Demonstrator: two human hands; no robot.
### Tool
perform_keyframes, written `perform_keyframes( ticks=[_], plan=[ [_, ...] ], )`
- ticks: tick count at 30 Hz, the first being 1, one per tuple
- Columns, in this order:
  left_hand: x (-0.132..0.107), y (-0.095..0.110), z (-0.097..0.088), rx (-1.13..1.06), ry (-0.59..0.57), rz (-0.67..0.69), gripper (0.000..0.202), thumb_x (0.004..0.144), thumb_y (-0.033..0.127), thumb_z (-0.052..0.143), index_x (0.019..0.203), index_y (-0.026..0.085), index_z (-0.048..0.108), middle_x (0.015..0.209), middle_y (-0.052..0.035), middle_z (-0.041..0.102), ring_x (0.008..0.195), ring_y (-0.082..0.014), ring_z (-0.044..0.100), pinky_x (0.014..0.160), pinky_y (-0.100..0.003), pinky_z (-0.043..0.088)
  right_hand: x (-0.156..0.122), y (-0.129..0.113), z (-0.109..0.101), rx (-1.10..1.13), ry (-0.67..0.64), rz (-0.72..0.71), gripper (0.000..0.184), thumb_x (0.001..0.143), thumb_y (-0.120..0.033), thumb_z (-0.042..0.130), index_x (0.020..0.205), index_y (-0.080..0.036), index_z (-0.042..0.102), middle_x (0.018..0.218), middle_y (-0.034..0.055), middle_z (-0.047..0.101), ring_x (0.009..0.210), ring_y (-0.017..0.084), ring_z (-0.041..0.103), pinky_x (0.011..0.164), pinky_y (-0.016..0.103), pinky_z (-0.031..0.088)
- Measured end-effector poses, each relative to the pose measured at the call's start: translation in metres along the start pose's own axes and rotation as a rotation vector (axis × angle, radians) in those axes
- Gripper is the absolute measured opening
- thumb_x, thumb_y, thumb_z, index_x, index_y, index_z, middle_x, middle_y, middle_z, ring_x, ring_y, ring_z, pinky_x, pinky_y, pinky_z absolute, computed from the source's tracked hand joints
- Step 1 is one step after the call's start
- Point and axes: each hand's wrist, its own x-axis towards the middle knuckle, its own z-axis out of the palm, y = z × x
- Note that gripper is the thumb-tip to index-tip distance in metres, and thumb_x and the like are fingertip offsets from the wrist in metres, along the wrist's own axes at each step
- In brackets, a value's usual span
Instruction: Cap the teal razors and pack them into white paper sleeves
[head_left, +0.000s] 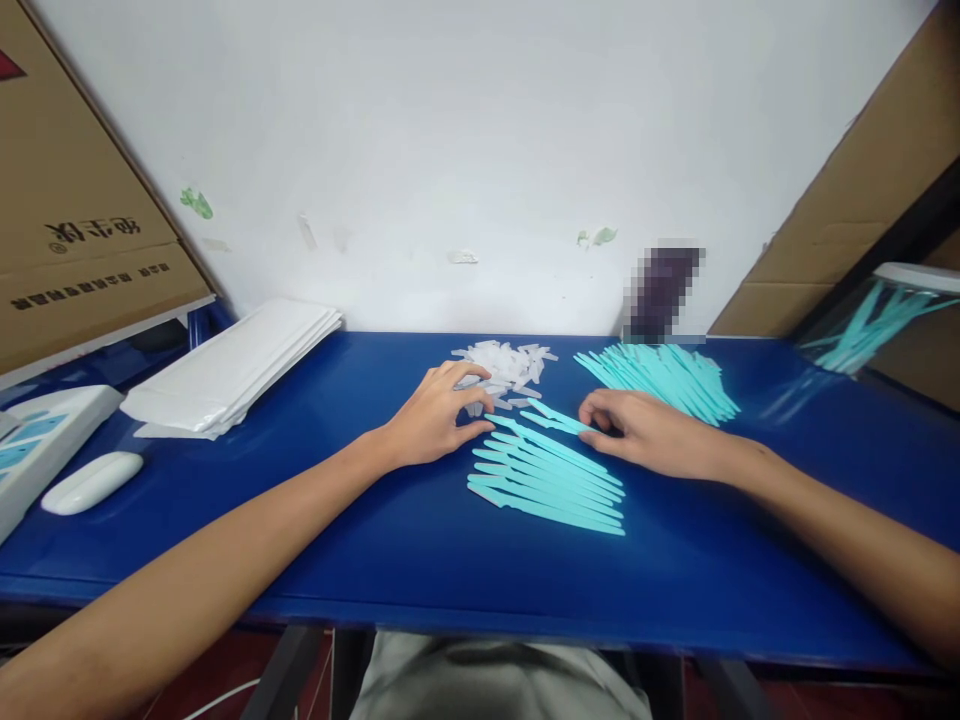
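Note:
Several turquoise eyebrow razors (pixel 551 490) lie side by side in a fanned row on the blue table. Just above the row, my right hand (pixel 630 430) pinches the handle end of a turquoise eyebrow razor (pixel 551 415), its blade end pointing left; a second one seems to lie against it. My left hand (pixel 442 412) is open, thumb and forefinger apart, with the thumb by the tip of the row's top razor. Beyond its fingers is a heap of small translucent white caps (pixel 510 368). A larger pile of turquoise razors (pixel 667 378) lies behind my right hand.
White envelopes (pixel 240 365) are stacked at the left, near a white mouse-shaped object (pixel 92 482) and a white-and-blue item (pixel 45 440). A clear container (pixel 862 320) of turquoise razors stands far right. Cardboard (pixel 90 190) and the wall (pixel 450 150) bound the blue table (pixel 360 560).

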Motion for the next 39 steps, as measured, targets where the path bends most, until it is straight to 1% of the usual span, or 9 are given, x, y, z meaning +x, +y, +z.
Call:
perform_keyframes(
  ticks=[3, 8, 16, 20, 25, 28, 32, 36, 39],
  plan=[
    [0.001, -0.002, 0.001, 0.004, 0.008, -0.013, 0.018, 0.095, 0.038, 0.06, 0.098, 0.023, 0.07, 0.136, -0.0088, 0.053, 0.127, -0.0291, 0.046, 0.105, -0.049, 0.037, -0.002, 0.002, -0.003, 0.028, -0.014, -0.008, 0.028, 0.094, -0.047, 0.048, 0.094, -0.022, 0.059, 0.082, 0.0039, 0.06, 0.069, 0.018, 0.054, 0.062, 0.03, 0.039],
    [0.004, -0.003, 0.003, 0.068, -0.01, 0.017, 0.022, 0.097, 0.036, 0.057, 0.096, 0.026, 0.076, 0.135, -0.0089, 0.053, 0.125, -0.03, 0.048, 0.102, -0.05, 0.038, -0.005, 0.004, -0.006, 0.034, -0.046, -0.011, 0.026, 0.092, -0.047, 0.05, 0.089, -0.022, 0.058, 0.083, 0.0038, 0.061, 0.072, 0.019, 0.055, 0.064, 0.03, 0.04],
    [0.007, 0.001, 0.001, 0.084, -0.078, 0.097, 0.027, 0.1, 0.035, 0.051, 0.108, 0.027, 0.075, 0.132, -0.0092, 0.056, 0.126, -0.0286, 0.048, 0.104, -0.048, 0.037, -0.007, -0.001, -0.011, 0.042, -0.128, 0.008, 0.027, 0.093, -0.042, 0.046, 0.074, -0.023, 0.045, 0.07, 0.0012, 0.054, 0.06, 0.016, 0.044, 0.056, 0.03, 0.033],
    [0.005, 0.002, 0.0, 0.045, -0.093, 0.107, 0.025, 0.1, 0.035, 0.052, 0.103, 0.026, 0.075, 0.132, -0.0088, 0.057, 0.125, -0.0284, 0.048, 0.103, -0.046, 0.037, -0.008, -0.001, -0.011, 0.024, -0.06, 0.0, 0.027, 0.096, -0.044, 0.044, 0.081, -0.023, 0.049, 0.071, 0.0022, 0.058, 0.061, 0.017, 0.047, 0.057, 0.03, 0.034],
    [0.005, 0.003, 0.002, 0.038, -0.092, 0.113, 0.024, 0.101, 0.033, 0.049, 0.098, 0.024, 0.072, 0.131, -0.0081, 0.057, 0.125, -0.0268, 0.048, 0.102, -0.044, 0.037, -0.006, -0.001, -0.011, 0.088, 0.094, -0.009, 0.029, 0.099, -0.05, 0.04, 0.094, -0.023, 0.05, 0.081, 0.0044, 0.07, 0.07, 0.02, 0.061, 0.062, 0.03, 0.041],
    [0.006, 0.004, 0.001, 0.004, -0.1, 0.11, 0.026, 0.103, 0.031, 0.044, 0.097, 0.022, 0.068, 0.131, -0.0084, 0.055, 0.123, -0.0253, 0.049, 0.103, -0.043, 0.037, -0.004, -0.003, -0.011, 0.171, 0.156, -0.016, 0.026, 0.098, -0.048, 0.043, 0.095, -0.023, 0.048, 0.084, 0.0052, 0.074, 0.077, 0.021, 0.068, 0.066, 0.03, 0.046],
    [0.005, 0.008, -0.001, -0.104, -0.135, 0.05, 0.027, 0.104, 0.032, 0.039, 0.098, 0.021, 0.063, 0.134, -0.0097, 0.051, 0.125, -0.0255, 0.045, 0.105, -0.045, 0.038, -0.002, -0.003, -0.007, 0.212, 0.198, -0.013, 0.022, 0.097, -0.044, 0.047, 0.097, -0.022, 0.05, 0.083, 0.005, 0.076, 0.078, 0.021, 0.073, 0.07, 0.03, 0.051],
    [0.003, 0.011, 0.0, -0.149, -0.17, -0.005, 0.027, 0.104, 0.035, 0.038, 0.098, 0.021, 0.061, 0.137, -0.0108, 0.047, 0.131, -0.0267, 0.04, 0.107, -0.048, 0.037, 0.0, 0.0, -0.001, 0.256, 0.212, 0.023, 0.034, 0.096, -0.044, 0.05, 0.118, -0.019, 0.058, 0.09, 0.0071, 0.078, 0.08, 0.021, 0.075, 0.07, 0.031, 0.057],
    [0.003, 0.011, 0.002, -0.125, -0.161, -0.027, 0.028, 0.103, 0.039, 0.041, 0.1, 0.021, 0.062, 0.137, -0.0113, 0.046, 0.131, -0.0283, 0.039, 0.107, -0.05, 0.037, 0.002, 0.001, 0.003, 0.254, 0.247, 0.046, 0.039, 0.096, -0.046, 0.05, 0.117, -0.016, 0.064, 0.085, 0.0072, 0.078, 0.077, 0.021, 0.075, 0.071, 0.031, 0.058]
  ],
)
